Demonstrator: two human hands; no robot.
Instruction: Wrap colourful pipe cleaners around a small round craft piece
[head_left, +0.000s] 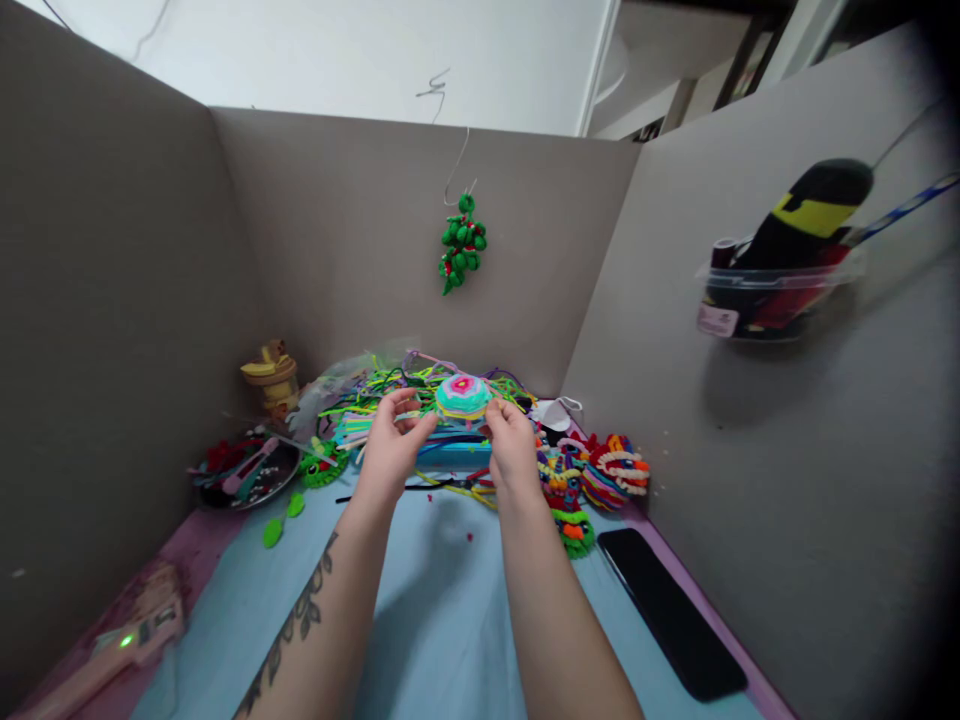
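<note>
A round, domed piece of coiled pipe cleaners (462,398), with a pink centre and white, turquoise and yellow rings, is held up over the middle of the table. My right hand (511,440) pinches its right edge between thumb and fingers. At its left side is my left hand (397,440), fingers curled but apart from the thumb; the thumb tip comes close to the piece, and I cannot make out whether it touches. Behind them lies a heap of loose coloured pipe cleaners (360,400).
A pink glue gun (142,635) with a green light lies lower left, near a dish of tools (255,480). Fuzzy colourful figures (615,470) and a black phone (675,615) are on the right. A green ornament (463,245) hangs on the back panel; a plastic holder (780,290) is on the right panel.
</note>
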